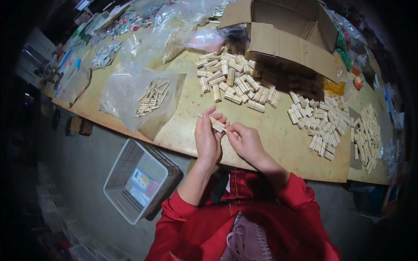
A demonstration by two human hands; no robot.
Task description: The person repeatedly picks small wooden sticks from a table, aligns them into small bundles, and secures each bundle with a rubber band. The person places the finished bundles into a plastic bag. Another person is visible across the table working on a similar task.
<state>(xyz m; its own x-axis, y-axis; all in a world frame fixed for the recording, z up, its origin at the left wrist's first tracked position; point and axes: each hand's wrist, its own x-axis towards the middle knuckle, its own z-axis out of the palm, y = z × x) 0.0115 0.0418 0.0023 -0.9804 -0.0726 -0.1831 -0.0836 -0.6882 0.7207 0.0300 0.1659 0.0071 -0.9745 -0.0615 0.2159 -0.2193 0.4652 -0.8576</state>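
Note:
Near the table's front edge, my left hand (206,138) is closed around a small bundle of wooden sticks (217,125), pale and short, with a yellowish band around them. One stick pokes out past the others on the left. My right hand (245,140) pinches the near right end of the bundle between thumb and fingers; the fingertips partly hide what they grip. Many similar banded bundles (230,74) lie heaped beyond my hands, with another heap of bundles (320,122) to the right. Loose sticks (152,98) rest on a clear plastic bag (126,82) at left.
An open cardboard box (287,41) stands at the back, near yellow rubber bands (334,88). More sticks (366,135) are spread at the far right. Below the table's left edge sits a grey plastic basket (159,165) with packets inside. Plastic bags (174,17) crowd the back left.

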